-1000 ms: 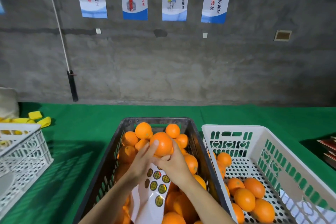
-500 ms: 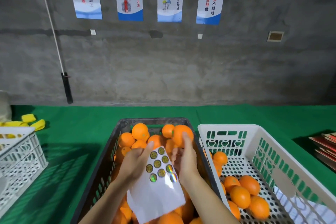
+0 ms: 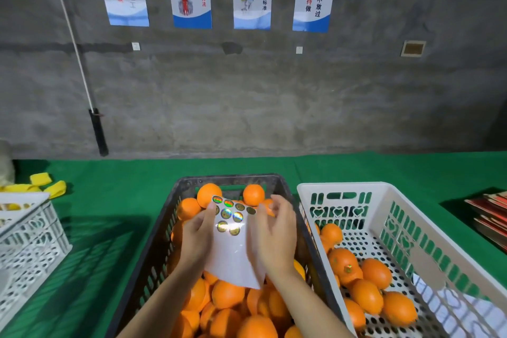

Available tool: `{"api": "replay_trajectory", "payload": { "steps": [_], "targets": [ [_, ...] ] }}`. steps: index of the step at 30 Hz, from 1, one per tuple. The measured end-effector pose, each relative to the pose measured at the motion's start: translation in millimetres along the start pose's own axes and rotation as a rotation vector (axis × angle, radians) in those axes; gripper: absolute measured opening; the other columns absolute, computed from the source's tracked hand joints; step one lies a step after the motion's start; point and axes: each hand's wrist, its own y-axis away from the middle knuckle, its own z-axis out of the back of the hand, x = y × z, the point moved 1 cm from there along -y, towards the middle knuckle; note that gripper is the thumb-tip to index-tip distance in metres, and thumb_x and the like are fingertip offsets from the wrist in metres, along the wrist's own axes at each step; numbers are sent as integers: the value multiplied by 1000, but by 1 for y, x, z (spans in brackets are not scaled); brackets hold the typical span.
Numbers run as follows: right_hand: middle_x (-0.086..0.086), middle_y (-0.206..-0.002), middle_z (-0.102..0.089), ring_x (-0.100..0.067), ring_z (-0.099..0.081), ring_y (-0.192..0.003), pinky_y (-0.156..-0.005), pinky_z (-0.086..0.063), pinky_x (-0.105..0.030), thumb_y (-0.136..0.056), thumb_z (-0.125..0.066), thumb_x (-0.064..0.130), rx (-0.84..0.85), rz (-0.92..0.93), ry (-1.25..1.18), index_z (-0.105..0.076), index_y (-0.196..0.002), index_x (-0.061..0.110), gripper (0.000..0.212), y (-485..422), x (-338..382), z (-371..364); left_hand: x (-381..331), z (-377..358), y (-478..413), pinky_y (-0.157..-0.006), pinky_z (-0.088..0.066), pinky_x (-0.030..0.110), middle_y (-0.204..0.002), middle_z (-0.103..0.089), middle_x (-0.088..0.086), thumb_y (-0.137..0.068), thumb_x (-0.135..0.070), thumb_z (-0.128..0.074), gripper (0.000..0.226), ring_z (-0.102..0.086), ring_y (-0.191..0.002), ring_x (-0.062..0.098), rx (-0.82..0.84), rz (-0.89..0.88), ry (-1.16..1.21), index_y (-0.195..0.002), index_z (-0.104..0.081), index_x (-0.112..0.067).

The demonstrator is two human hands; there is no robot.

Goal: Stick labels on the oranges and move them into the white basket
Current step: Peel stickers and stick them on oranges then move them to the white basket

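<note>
My left hand (image 3: 197,239) grips the left edge of a white label sheet (image 3: 233,252) that carries several shiny round labels (image 3: 226,212). It holds the sheet up over the dark crate (image 3: 162,228), which is full of oranges (image 3: 227,293). My right hand (image 3: 274,233) is at the sheet's right edge, fingers curled round an orange (image 3: 267,206) of which only a sliver shows; its fingertips touch the sheet beside a label. The white basket (image 3: 384,195) on the right holds several oranges, one (image 3: 343,262) with a label on it.
A second white basket (image 3: 27,236) stands at the left edge on the green cloth (image 3: 109,200). Yellow pieces (image 3: 41,181) lie behind it. Red booklets (image 3: 491,217) are stacked at the far right. A grey wall with posters rises behind the table.
Both hands held one orange over the crate; my right hand then took it to the right. My left hand has raised the label sheet up against my right hand's fingers.
</note>
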Motion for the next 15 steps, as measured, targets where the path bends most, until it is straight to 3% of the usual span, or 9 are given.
{"api": "replay_trajectory", "payload": {
  "steps": [3, 5, 8, 12, 13, 15],
  "targets": [
    [7, -106, -60, -15, -51, -105, -89, -40, -31, -91, -55, 47, 85, 375, 301, -66, -104, 24, 29, 12, 0, -11, -1, -1, 1, -55, -50, 23, -72, -74, 4, -100, -51, -48, 54, -68, -63, 14, -64, -30, -13, -75, -68, -8],
    [9, -105, -60, -12, -50, -107, -91, -38, -26, -90, -60, 50, 167, 455, 370, -69, -103, 27, 28, 18, -2, -17, -3, -1, 3, -51, -48, 18, -70, -73, 2, -101, -49, -46, 52, -66, -60, 10, -82, -63, -15, -72, -66, -11],
    [11, -112, -59, -10, -49, -110, -95, -38, -25, -91, -57, 58, 249, 406, 393, -68, -114, 31, 38, 22, -5, -20, -6, -4, 6, -56, -54, 21, -79, -75, 9, -103, -43, -45, 51, -72, -70, 19, -9, -48, -9, -81, -71, -6],
    [11, -117, -58, -13, -50, -112, -96, -38, -26, -92, -58, 56, 285, 332, 399, -66, -123, 28, 42, 20, -3, -17, -13, -6, 9, -62, -47, 36, -77, -61, 29, -93, -59, -55, 68, -58, -68, 25, 69, -66, -24, -79, -60, 7],
    [10, -116, -59, -15, -52, -111, -95, -39, -27, -91, -61, 53, 266, 309, 383, -67, -122, 27, 40, 19, -2, -16, -14, -6, 8, -67, -49, 40, -82, -63, 30, -91, -59, -58, 67, -60, -73, 25, 95, -49, -31, -85, -63, 8],
    [9, -116, -61, -16, -53, -110, -95, -40, -29, -90, -67, 47, 229, 259, 357, -69, -120, 25, 37, 16, 0, -14, -12, -7, 7, -81, -56, 49, -89, -73, 18, -93, -43, -63, 41, -70, -86, 30, 154, 10, -7, -91, -74, -3]
  ]
}}
